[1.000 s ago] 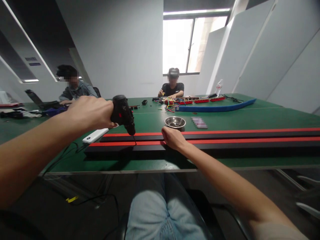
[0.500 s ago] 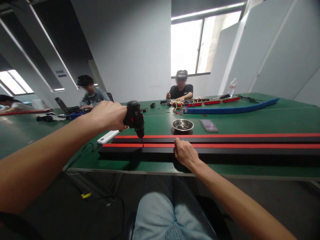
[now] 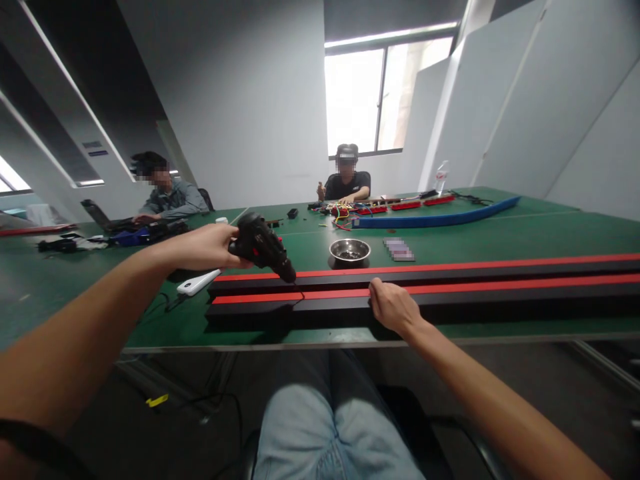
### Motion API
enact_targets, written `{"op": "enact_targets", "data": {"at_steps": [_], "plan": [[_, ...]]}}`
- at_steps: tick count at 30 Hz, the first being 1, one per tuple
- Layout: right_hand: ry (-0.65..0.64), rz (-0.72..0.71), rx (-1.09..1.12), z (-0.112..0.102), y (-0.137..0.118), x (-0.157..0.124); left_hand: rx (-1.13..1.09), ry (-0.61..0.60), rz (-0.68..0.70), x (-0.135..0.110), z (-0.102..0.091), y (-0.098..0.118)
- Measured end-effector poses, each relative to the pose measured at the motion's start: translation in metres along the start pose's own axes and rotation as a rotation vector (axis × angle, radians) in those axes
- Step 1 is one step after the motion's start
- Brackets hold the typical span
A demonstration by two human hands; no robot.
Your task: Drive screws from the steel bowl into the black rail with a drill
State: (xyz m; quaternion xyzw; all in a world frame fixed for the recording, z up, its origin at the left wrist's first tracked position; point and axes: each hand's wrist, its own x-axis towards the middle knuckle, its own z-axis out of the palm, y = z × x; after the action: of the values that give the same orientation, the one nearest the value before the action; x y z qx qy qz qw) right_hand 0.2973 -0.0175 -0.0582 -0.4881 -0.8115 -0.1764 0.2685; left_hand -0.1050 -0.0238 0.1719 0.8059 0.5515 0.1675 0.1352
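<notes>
On worktop [image 3: 550,233], long black-and-red rail [image 3: 500,288]; right end cut off by frame edge. Left hand [image 3: 210,245] closed around black drill [image 3: 263,245], tilted over rail's left end; bit thin, tip contact unclear. Right hand [image 3: 395,308] on rail's near edge, fingertips hidden: grip cannot tell. Behind rail, steel bowl [image 3: 350,250], contents indistinct. White oblong device [image 3: 197,283] at rail's left end, unidentifiable.

Green table [image 3: 525,233], long, shared.
Two black-and-red bars [image 3: 450,287] lie lengthwise near the front edge; behind them a metal bowl [image 3: 349,251]; a white device [image 3: 197,283] by their left end; blue strip [image 3: 435,217], bottle [image 3: 441,179] and laptop [image 3: 95,213] far back.
</notes>
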Motion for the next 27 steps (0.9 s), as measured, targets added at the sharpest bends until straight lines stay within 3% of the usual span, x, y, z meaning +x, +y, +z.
{"op": "enact_targets", "data": {"at_steps": [2,4,7,10,13,18,22,27], "plan": [[0.011,0.02,0.004,-0.005,0.015,-0.009,-0.071,-0.012,-0.03,0.001,0.016,-0.01],[0.012,0.047,0.013,-0.01,0.026,-0.018,-0.23,0.095,-0.129,0.0,0.038,-0.018],[0.036,0.094,0.091,-0.017,0.033,-0.023,-0.637,0.165,-0.272,-0.002,0.079,-0.029],[0.16,0.217,0.216,-0.024,0.032,-0.015,-1.068,0.097,-0.304,-0.002,0.116,-0.039],[0.205,0.331,0.302,-0.029,0.034,0.01,-1.32,0.058,-0.318,0.002,0.143,-0.045],[-0.037,0.36,0.441,-0.018,0.043,0.084,-1.392,0.093,-0.359,0.001,0.159,-0.047],[-0.293,0.451,0.431,0.011,0.054,0.147,-1.458,0.125,-0.367,-0.005,0.159,-0.052],[-0.438,0.677,0.366,0.05,0.061,0.196,-1.553,0.115,-0.375,-0.004,0.16,-0.059]]}}
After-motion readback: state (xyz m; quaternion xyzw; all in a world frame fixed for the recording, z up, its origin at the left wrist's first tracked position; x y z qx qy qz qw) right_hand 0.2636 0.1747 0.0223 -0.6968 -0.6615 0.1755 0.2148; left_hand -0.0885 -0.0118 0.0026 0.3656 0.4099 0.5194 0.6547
